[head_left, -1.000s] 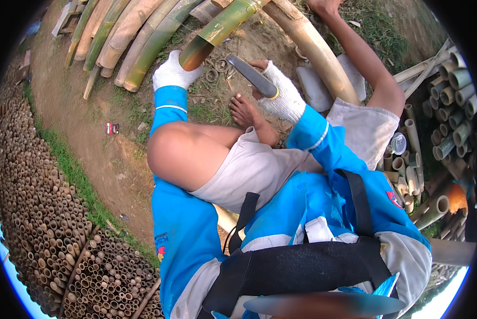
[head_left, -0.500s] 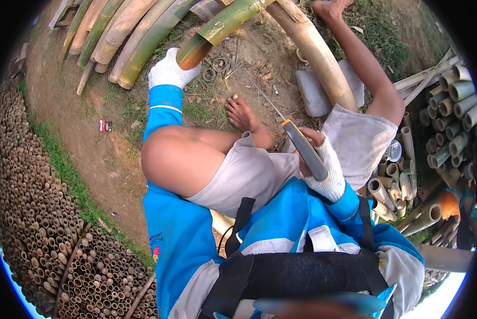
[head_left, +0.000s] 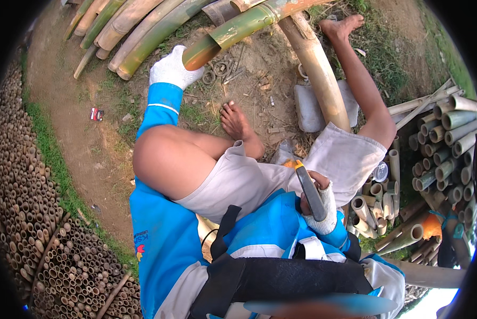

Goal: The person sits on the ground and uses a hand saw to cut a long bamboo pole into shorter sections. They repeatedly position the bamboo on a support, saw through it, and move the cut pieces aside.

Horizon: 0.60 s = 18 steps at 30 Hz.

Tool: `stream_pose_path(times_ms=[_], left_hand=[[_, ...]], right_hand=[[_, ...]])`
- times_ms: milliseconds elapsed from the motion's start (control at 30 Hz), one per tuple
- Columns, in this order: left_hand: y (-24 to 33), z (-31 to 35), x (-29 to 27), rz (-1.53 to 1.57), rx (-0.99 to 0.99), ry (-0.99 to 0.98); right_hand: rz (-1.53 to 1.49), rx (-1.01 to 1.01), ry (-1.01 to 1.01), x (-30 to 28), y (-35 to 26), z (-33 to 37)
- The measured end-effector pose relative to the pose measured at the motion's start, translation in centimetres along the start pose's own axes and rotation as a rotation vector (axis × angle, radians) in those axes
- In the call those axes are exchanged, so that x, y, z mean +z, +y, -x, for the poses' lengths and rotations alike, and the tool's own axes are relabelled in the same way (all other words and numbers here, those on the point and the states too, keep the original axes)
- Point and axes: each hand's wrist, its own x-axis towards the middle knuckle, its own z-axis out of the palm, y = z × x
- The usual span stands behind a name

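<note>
As a gloved left hand (head_left: 175,68) grips the cut-back end of a green-and-brown bamboo pole (head_left: 244,31) from beneath, its fingers mostly hidden behind the wood, the gloved right hand (head_left: 319,206) is drawn in against the lap, closed around the grey handle (head_left: 311,192) of a tool with a yellow collar; its blade cannot be made out. The pole slants across the top of the view, over a thicker pale pole (head_left: 317,69), its hollow, reddish-brown end facing the seated worker. One bare foot (head_left: 238,125) is planted on the dirt between the hands, while the other leg stretches out to the right, beyond the pale pole and a grey block (head_left: 307,109). More poles (head_left: 143,34) lie side by side at upper left, near a small red packet (head_left: 96,114), with cut bamboo (head_left: 451,138) stacked at right.
</note>
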Motion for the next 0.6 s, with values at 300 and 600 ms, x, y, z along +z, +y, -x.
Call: stream_pose_path(times_ms=[300,600], left_hand=[[-0.8,2.0,-1.2,0.048,0.021,0.053],[-1.1,1.5,-0.1,0.053,0.052,0.055]], right_hand=[[-0.037,-0.231,0.047,10.3,8.1,-21.7],[0.101,-0.042,-0.028,0.5,1.6,0.0]])
